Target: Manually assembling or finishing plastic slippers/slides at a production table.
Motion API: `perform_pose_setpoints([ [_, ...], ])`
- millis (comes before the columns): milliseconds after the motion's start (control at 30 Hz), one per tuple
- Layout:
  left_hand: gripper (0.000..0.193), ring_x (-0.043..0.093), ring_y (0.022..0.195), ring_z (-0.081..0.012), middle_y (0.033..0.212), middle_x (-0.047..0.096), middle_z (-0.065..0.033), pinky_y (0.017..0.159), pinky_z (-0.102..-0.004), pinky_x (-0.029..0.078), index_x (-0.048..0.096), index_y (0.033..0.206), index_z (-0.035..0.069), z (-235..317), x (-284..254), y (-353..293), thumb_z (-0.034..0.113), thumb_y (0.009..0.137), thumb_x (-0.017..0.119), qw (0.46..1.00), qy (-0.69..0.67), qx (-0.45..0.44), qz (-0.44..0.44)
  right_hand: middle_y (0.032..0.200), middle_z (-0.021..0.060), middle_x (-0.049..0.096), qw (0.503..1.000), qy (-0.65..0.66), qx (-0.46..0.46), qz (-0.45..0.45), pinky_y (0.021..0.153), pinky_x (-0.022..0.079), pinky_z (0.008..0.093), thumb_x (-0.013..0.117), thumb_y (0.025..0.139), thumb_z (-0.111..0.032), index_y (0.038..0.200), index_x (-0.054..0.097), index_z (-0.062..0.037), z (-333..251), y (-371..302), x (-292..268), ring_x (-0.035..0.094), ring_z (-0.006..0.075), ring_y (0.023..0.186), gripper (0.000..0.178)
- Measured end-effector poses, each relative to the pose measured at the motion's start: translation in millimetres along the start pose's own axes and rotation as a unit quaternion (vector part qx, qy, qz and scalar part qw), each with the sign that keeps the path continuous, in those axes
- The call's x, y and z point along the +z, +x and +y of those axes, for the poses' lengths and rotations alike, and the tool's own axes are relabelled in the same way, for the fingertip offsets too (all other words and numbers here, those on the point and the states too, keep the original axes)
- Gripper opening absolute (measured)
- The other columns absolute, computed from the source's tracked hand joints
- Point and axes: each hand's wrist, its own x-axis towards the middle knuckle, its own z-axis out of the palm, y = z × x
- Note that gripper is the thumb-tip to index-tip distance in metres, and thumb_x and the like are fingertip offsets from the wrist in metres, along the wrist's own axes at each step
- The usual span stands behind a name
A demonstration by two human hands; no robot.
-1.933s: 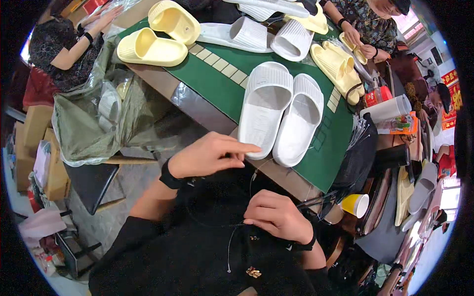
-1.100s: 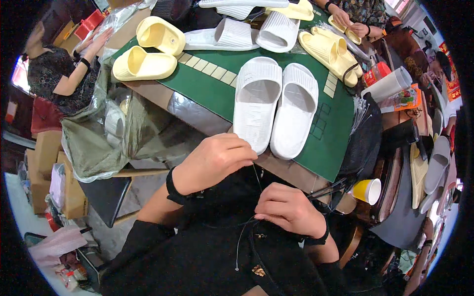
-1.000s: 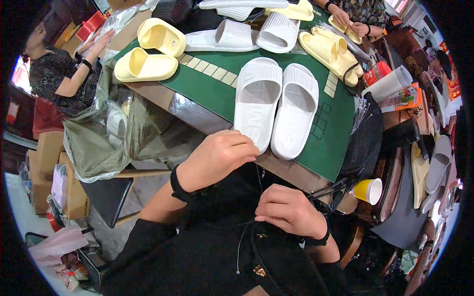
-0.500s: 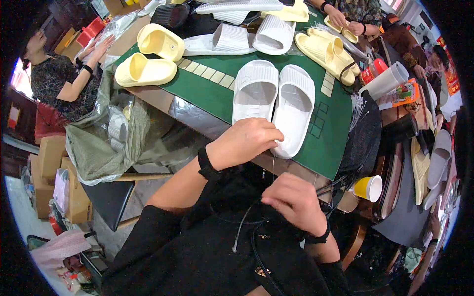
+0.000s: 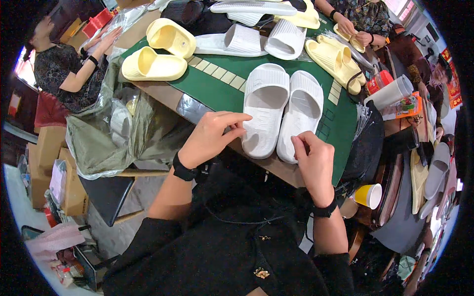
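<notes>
Two white slide slippers lie side by side on the green mat, heels toward me: a left slipper and a right slipper. My left hand is at the left slipper's outer edge, index finger reaching to its footbed, thumb a little apart from the finger. Nothing shows between them. At the right slipper's heel, my right hand is closed, thumb and forefinger pinched together. Whether anything thin is in that pinch is too small to make out. A black band circles each of my wrists.
Pale yellow slippers and more white slippers lie across the table. At right are a bundle of thin white ties, a tall white cup and a yellow paper cup. Co-workers' hands hold yellow slippers.
My left hand has moved left off the right slipper's heel. My right hand has risen from near my chest to that heel. The thin strand below the slippers no longer shows.
</notes>
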Motion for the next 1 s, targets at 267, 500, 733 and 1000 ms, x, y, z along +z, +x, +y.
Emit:
perform_pose_setpoints([
  [267,0.028,0.066,0.069,-0.0215,0.088,0.069,-0.0118,0.063,-0.0315,0.052,0.070,0.108,0.005,2,8,2,0.004,0.080,0.071,1.000,-0.001,0.029,0.000,0.063,0.0224,0.061,0.995,-0.063,0.068,-0.040,0.058,0.050,0.0436,0.067,0.085,-0.018,0.075,0.067,0.0002,2,24,15,0.064,0.0381,0.061,0.021],
  [500,0.036,0.063,0.078,-0.0327,0.082,0.064,-0.0143,0.069,-0.0421,0.051,0.064,0.116,0.009,13,37,28,0.008,0.080,0.067,0.988,0.080,0.128,-0.042,0.070,0.0233,0.064,0.985,-0.149,0.057,-0.062,0.065,0.052,0.0474,0.064,0.084,-0.022,0.075,0.069,0.0000,3,33,24,0.065,0.0414,0.069,0.025],
  [733,0.011,0.064,0.082,-0.0349,0.083,0.064,-0.0152,0.072,-0.0435,0.051,0.067,0.088,0.001,-1,50,48,0.006,0.082,0.061,0.985,0.096,0.118,-0.085,0.073,0.0246,0.065,0.987,-0.129,0.056,-0.081,0.069,0.053,0.0481,0.064,0.085,-0.022,0.078,0.070,-0.0001,1,36,27,0.065,0.0421,0.073,0.024],
  [1000,0.009,0.063,0.077,-0.0365,0.078,0.063,-0.0162,0.068,-0.0441,0.050,0.065,0.085,0.000,1,48,57,0.004,0.079,0.060,0.982,0.100,0.143,-0.070,0.075,0.0247,0.065,0.995,-0.025,0.044,-0.088,0.068,0.053,0.0458,0.064,0.085,-0.016,0.086,0.069,0.0006,-3,34,20,0.066,0.0415,0.073,0.017],
])
